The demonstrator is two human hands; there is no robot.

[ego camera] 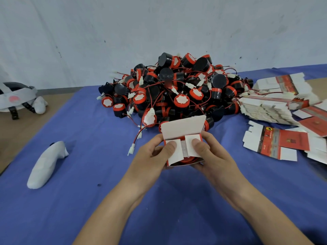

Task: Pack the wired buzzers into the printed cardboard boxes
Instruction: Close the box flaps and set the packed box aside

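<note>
A small printed cardboard box is held over the blue cloth, its top lid flap standing up. My left hand grips its left side, thumb pressing the left inner flap down. My right hand grips the right side, thumb on the right inner flap. Between the flaps a red buzzer shows inside the box. Behind it lies a large heap of black and red wired buzzers with white connectors.
Stacks of flat unfolded printed boxes lie at the right, one loose flat box nearer. A white controller rests on the blue cloth at the left. A headset sits at the far left by the wall.
</note>
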